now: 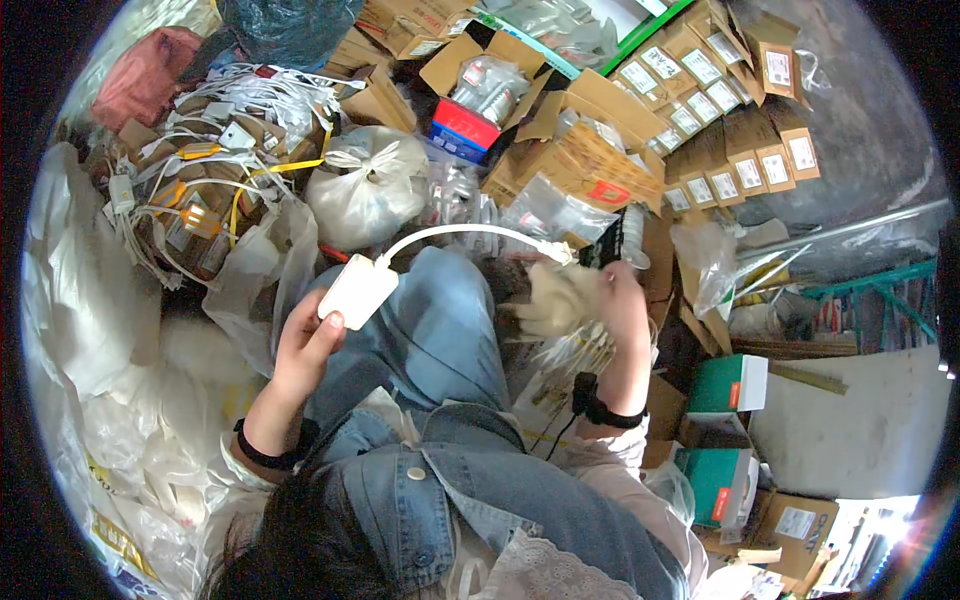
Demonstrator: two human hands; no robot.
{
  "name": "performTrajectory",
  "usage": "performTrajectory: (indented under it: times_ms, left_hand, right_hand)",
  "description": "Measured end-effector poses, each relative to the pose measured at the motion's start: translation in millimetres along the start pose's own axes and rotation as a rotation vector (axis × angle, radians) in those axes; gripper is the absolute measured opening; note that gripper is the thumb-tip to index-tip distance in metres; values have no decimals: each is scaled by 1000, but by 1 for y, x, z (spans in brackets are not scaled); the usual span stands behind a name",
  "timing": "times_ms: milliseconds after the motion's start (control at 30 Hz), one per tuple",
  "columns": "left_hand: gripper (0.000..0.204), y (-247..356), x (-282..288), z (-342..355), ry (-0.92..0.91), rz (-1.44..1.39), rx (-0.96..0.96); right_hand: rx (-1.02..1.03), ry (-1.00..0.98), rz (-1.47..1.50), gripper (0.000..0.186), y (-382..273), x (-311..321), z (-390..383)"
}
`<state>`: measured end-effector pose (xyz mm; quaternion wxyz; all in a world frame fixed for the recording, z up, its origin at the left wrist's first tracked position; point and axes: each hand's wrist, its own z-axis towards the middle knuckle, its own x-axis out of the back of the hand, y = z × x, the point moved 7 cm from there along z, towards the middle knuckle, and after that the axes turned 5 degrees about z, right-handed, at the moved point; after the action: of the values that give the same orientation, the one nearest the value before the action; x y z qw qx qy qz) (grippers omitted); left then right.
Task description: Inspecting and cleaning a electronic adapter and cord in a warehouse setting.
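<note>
Left hand [312, 345] closed on white box [360, 290], thumb on top; box over near-centre lap, left of raised knee [447, 285]. Cable [455, 229] already joined to box, arcs right; cable tip [562, 252] near right hand [625, 292]. Right hand blurred, can't tell grip. Unit looks mid-handling: unbagged, unboxed. More cabled units [236, 136] heaped far left; finished or pending, can't tell.
</note>
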<state>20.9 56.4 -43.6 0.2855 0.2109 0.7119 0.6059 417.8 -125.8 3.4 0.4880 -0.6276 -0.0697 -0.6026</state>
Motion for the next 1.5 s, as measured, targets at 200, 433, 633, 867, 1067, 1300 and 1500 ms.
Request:
performTrajectory:
  times_ms: [200, 433, 633, 867, 1067, 1300, 1500]
  left_hand:
    - [44, 2, 1, -1, 21, 66, -33]
    - [39, 8, 4, 0, 23, 87, -33]
    - [40, 3, 4, -1, 33, 88, -13]
    - [22, 8, -8, 4, -7, 82, 7]
    - [20, 7, -24, 2, -58, 216, -28]
    - [24, 17, -49, -2, -149, 530, -172]
    - [24, 34, -67, -8, -201, 628, -304]
  right_hand:
    - [49, 618, 64, 18, -21, 45, -13]
    - [80, 381, 9, 16, -25, 30, 7]
    - [91, 561, 253, 16, -4, 40, 2]
    - [-164, 348, 760, 12, 8, 10, -2]
    - [-161, 450, 930, 8, -12, 22, -15]
    - [620, 251, 608, 12, -121, 29, -86]
    - [847, -267, 295, 24, -191, -44, -92]
